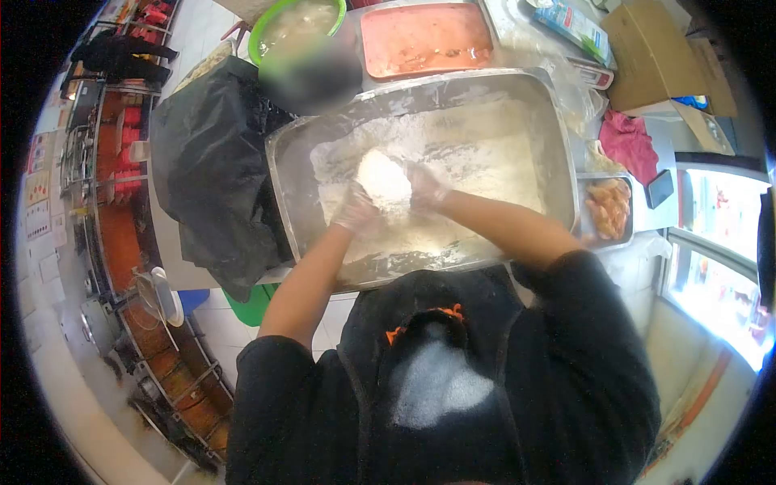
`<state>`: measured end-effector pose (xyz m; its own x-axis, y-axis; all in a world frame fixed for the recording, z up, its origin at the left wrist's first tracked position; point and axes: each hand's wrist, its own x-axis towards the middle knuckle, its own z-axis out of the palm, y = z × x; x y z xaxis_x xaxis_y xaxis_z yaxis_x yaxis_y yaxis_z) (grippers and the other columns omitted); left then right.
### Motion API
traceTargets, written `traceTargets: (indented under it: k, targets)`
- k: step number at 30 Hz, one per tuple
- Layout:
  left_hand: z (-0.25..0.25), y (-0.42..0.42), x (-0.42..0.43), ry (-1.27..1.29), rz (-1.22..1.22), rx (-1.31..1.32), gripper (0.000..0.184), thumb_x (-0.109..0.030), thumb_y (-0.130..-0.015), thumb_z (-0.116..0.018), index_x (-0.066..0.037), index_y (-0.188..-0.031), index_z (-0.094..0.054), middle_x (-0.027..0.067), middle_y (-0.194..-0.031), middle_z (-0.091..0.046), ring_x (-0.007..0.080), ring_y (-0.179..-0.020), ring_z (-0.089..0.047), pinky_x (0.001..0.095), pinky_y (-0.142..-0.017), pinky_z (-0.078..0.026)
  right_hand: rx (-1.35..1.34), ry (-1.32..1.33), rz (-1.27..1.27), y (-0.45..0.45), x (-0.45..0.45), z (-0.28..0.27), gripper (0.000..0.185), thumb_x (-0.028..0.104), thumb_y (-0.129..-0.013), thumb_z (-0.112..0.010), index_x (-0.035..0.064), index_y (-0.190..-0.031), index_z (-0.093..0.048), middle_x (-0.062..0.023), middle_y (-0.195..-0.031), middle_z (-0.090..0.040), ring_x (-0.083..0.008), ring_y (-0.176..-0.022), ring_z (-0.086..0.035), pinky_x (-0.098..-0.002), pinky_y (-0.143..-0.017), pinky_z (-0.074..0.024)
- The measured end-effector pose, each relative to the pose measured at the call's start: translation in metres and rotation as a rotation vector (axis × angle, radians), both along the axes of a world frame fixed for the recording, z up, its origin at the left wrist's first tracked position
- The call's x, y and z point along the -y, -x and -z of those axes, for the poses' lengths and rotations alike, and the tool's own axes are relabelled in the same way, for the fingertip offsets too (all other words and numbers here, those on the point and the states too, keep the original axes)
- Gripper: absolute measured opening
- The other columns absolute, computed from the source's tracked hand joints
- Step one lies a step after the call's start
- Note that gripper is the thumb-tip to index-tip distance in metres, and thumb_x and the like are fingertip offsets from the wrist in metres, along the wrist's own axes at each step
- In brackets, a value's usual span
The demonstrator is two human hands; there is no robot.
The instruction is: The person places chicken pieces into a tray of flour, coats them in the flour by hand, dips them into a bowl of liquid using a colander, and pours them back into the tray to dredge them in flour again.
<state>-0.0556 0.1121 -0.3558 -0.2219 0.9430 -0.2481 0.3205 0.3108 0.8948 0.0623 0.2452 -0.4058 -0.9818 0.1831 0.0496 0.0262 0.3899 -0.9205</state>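
Note:
Both of my hands wear clear plastic gloves dusted white, inside a large metal tray [558, 153] with a layer of flour [501, 153] in it. My left hand [357, 210] curves around the lower left side of a bright white, floury heap [383, 175]. On the heap's right side my right hand [424, 187] is cupped against it. The heap is held between the two hands above the flour layer. Whether a piece of food lies inside it is hidden by the white coating. My fingers are partly covered by flour.
Raw chicken pieces [608, 206] fill a small metal pan at the right. Behind stand a pink-orange tray [427, 40] and a green-rimmed bowl [257, 39]. Black plastic [212, 162] covers something at the left. A cardboard box [651, 52], red cloth [629, 147] and phone [660, 188] lie right.

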Motion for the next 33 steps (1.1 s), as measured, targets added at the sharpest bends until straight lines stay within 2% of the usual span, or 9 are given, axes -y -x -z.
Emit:
traceTargets:
  k: [1,5,7,11,13,23,26,30,33]
  targets:
    - [0.001,0.007,0.004,-0.068,-0.061,0.164,0.047,-0.03,-0.098,-0.047,-0.006,-0.139,-0.044,0.0088,-0.133,-0.054,0.0182,-0.121,-0.052,0.0385,-0.104,-0.041,-0.088,0.355,0.061,0.007,0.002,-0.002,0.06,0.009,-0.083,-0.061,-0.0026,-0.138,-0.039,-0.0171,-0.117,-0.061,-0.0256,-0.117,-0.055,-0.0383,-0.099,-0.0465]
    - [0.009,0.021,0.041,-0.028,-0.112,0.027,0.043,-0.021,-0.097,-0.045,-0.006,-0.137,-0.046,0.0099,-0.132,-0.055,0.0216,-0.122,-0.052,0.0371,-0.104,-0.041,-0.345,0.074,-0.133,0.015,0.004,-0.043,0.042,0.006,-0.088,-0.057,0.003,-0.129,-0.052,-0.0149,-0.122,-0.061,-0.0265,-0.114,-0.057,-0.0358,-0.1,-0.0453]
    - [0.008,0.025,0.056,-0.02,-0.134,-0.001,0.042,-0.018,-0.096,-0.045,-0.006,-0.137,-0.047,0.0101,-0.132,-0.056,0.0224,-0.122,-0.052,0.0367,-0.104,-0.041,0.468,-0.111,-0.312,0.009,-0.017,-0.137,0.05,0.011,-0.083,-0.062,0.004,-0.131,-0.051,-0.0176,-0.13,-0.055,-0.0324,-0.122,-0.051,-0.0377,-0.103,-0.0415]
    - [-0.036,0.025,0.053,0.212,0.213,-0.675,0.042,-0.017,-0.096,-0.041,-0.005,-0.135,-0.048,0.013,-0.137,-0.051,0.0256,-0.126,-0.049,0.0356,-0.107,-0.038,0.582,-0.889,-0.251,0.017,-0.024,-0.066,0.056,0.017,-0.075,-0.064,0.0035,-0.128,-0.054,-0.0216,-0.127,-0.056,-0.0328,-0.121,-0.052,-0.0395,-0.106,-0.0393]
    - [-0.043,0.025,0.047,0.4,0.159,-0.695,0.043,-0.018,-0.096,-0.041,-0.004,-0.137,-0.046,0.0129,-0.14,-0.049,0.025,-0.129,-0.046,0.0343,-0.11,-0.034,-0.076,-0.968,-0.062,0.021,-0.049,-0.044,0.067,0.026,-0.07,-0.07,0.0029,-0.13,-0.052,-0.0238,-0.132,-0.052,-0.0355,-0.127,-0.046,-0.0385,-0.11,-0.0333]
    - [0.005,0.04,0.054,0.2,0.275,-0.981,0.037,-0.019,-0.087,-0.05,-0.012,-0.122,-0.061,0.0135,-0.131,-0.056,0.0299,-0.12,-0.053,0.0426,-0.104,-0.039,-0.209,-0.263,-0.537,0.016,-0.012,-0.048,0.054,0.035,-0.085,-0.062,0.0007,-0.126,-0.054,-0.0219,-0.125,-0.058,-0.0345,-0.111,-0.058,-0.0413,-0.097,-0.045]
    - [-0.026,0.033,0.036,0.27,0.27,-0.867,0.036,-0.022,-0.088,-0.049,-0.013,-0.121,-0.061,0.0146,-0.132,-0.055,0.0308,-0.12,-0.052,0.042,-0.104,-0.039,-0.154,-0.161,-0.258,0.003,-0.039,-0.063,0.047,0.029,-0.087,-0.059,0.0028,-0.126,-0.055,-0.0189,-0.129,-0.057,-0.0325,-0.113,-0.057,-0.0412,-0.098,-0.0446]
    - [-0.037,0.024,0.03,0.33,0.341,-0.921,0.031,-0.024,-0.09,-0.051,-0.011,-0.116,-0.063,0.0154,-0.123,-0.06,0.0333,-0.111,-0.058,0.0421,-0.097,-0.045,-0.261,-0.697,0.238,0.0,-0.054,-0.037,0.041,0.022,-0.087,-0.059,0.0055,-0.125,-0.058,-0.015,-0.129,-0.059,-0.0284,-0.114,-0.058,-0.0404,-0.098,-0.0447]
    - [-0.01,0.018,0.043,0.392,0.168,-0.641,0.03,-0.025,-0.091,-0.052,-0.011,-0.116,-0.064,0.0157,-0.125,-0.059,0.032,-0.114,-0.056,0.0403,-0.1,-0.043,-0.41,-0.851,-0.14,-0.023,-0.037,-0.043,0.04,0.02,-0.087,-0.057,0.0039,-0.124,-0.059,-0.0133,-0.126,-0.062,-0.0251,-0.108,-0.062,-0.0397,-0.096,-0.0463]
